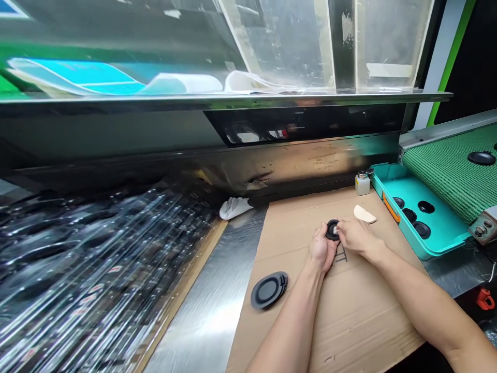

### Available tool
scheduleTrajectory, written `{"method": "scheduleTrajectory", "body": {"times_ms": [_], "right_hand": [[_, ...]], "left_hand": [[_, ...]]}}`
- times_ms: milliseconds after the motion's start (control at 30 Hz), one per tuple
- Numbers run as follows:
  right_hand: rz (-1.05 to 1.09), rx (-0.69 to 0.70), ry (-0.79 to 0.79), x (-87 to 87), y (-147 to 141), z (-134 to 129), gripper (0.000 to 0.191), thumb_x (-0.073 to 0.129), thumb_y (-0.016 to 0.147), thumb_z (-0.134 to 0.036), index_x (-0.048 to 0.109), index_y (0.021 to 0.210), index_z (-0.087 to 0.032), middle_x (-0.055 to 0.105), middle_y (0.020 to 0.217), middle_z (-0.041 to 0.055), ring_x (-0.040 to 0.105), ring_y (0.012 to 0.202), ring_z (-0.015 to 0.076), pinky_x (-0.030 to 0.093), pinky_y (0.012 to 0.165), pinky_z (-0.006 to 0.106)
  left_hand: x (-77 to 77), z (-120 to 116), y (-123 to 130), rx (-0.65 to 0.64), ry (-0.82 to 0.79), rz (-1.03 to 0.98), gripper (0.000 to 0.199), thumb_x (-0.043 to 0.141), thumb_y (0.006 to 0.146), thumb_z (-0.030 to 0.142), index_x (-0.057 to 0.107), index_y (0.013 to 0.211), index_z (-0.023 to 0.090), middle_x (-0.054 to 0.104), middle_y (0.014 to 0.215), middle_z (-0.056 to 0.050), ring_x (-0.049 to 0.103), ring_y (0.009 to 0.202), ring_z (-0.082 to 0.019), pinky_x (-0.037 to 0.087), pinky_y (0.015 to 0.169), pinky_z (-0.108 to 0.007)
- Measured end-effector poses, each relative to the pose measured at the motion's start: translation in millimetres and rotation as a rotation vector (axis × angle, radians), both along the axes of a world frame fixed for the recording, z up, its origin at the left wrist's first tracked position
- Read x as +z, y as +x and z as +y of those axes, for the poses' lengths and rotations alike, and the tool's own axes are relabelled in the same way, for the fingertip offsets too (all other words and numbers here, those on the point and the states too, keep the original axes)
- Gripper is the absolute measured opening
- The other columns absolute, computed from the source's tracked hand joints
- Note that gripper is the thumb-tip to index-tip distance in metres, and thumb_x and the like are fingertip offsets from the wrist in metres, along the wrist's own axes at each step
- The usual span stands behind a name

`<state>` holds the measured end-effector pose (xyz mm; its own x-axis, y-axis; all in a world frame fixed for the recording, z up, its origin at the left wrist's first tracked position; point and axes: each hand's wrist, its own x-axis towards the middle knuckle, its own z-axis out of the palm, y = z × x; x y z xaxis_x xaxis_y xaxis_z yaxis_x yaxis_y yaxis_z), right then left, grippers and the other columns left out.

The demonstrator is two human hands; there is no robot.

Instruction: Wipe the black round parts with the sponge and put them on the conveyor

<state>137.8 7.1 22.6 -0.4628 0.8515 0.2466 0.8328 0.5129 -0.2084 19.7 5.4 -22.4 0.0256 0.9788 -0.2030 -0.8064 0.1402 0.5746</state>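
From my distant seat, through the head camera, I see one piece in work: a small black disc (330, 228), held above the cardboard sheet (341, 316). The left hand (322, 247) holds this disc, its fingers closed around the near edge. The right hand (354, 235) is narrow, with the fingertips gathered at the face of the disc, where a small white patch (336, 229) shows; I cannot tell whether these fingers pinch something white or only press there.

About the progress, I can judge only from how things lie. The disc in the hands looks to me unfinished, because both hands are busy on it. A stack of black discs (267, 291) lies on the cardboard, left of the left forearm, and no hand touches it. In the turquoise tray (437, 253) at the right there are several more black pieces (421, 230), and another dark piece (481, 157) sits on the green conveyor belt (438, 171). Which of these groups is done and which is left, I cannot say with certainty. The cream half-round pad (364, 214) and the small bottle (362, 184) stay unheld, near the right hand
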Motion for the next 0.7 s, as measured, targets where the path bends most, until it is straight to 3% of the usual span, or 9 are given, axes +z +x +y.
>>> {"method": "scheduleTrajectory", "body": {"times_ms": [67,200,333,467,567,700], "right_hand": [[0.004,-0.08,0.063,0.2,1.0,1.0,0.023,0.046,0.099,-0.021,0.068,0.099,-0.019,0.067,0.102,0.0089,0.059,0.098,0.0218,0.044,0.081,0.031],[0.023,0.101,-0.003,3.0,2.9,1.4,0.018,0.051,0.099,-0.023,0.069,0.099,-0.022,0.067,0.102,0.0044,0.059,0.097,0.0188,0.044,0.083,0.028],[0.031,-0.079,0.025,3.3,0.6,-2.8,0.021,0.047,0.1,-0.022,0.068,0.098,-0.019,0.067,0.102,0.0076,0.058,0.098,0.0209,0.044,0.082,0.03],[0.045,0.061,0.017,-1.9,-4.6,-8.3,0.021,0.047,0.1,-0.023,0.067,0.106,-0.02,0.066,0.109,0.0068,0.058,0.102,0.0195,0.044,0.085,0.029],[0.059,0.037,-0.048,2.2,3.3,-10.2,0.022,0.05,0.098,-0.022,0.067,0.11,-0.019,0.067,0.114,0.0081,0.06,0.103,0.0199,0.043,0.085,0.029],[0.033,-0.013,-0.255,16.7,28.6,-4.8,0.023,0.054,0.096,-0.034,0.072,0.093,-0.021,0.071,0.092,0.0058,0.063,0.09,0.0205,0.043,0.077,0.028]], "left_hand": [[-1.4,0.8,0.7,0.02,0.011,0.012,0.03,0.044,0.102,0.024,0.068,0.09,0.012,0.073,0.089,-0.008,0.069,0.081,-0.015,0.055,0.092,-0.033],[-4.0,1.2,1.5,0.054,-0.009,0.009,0.028,0.044,0.102,0.021,0.067,0.088,0.012,0.073,0.085,-0.007,0.068,0.078,-0.012,0.056,0.086,-0.028],[-3.0,0.5,2.2,0.012,-0.007,0.034,0.028,0.044,0.102,0.024,0.067,0.091,0.011,0.074,0.087,-0.008,0.069,0.078,-0.014,0.058,0.082,-0.031],[3.6,1.4,-3.2,0.052,-0.058,0.013,0.035,0.04,0.103,0.021,0.066,0.082,0.012,0.071,0.076,-0.006,0.068,0.07,-0.011,0.058,0.074,-0.023],[11.1,3.0,-10.7,0.036,-0.111,0.024,0.044,0.031,0.105,0.026,0.068,0.087,0.009,0.074,0.086,-0.013,0.071,0.08,-0.017,0.06,0.075,-0.029],[18.4,4.6,-17.9,0.086,-0.139,0.019,0.045,0.029,0.105,0.031,0.067,0.099,0.007,0.073,0.107,-0.02,0.072,0.1,-0.026,0.061,0.081,-0.038]]}}
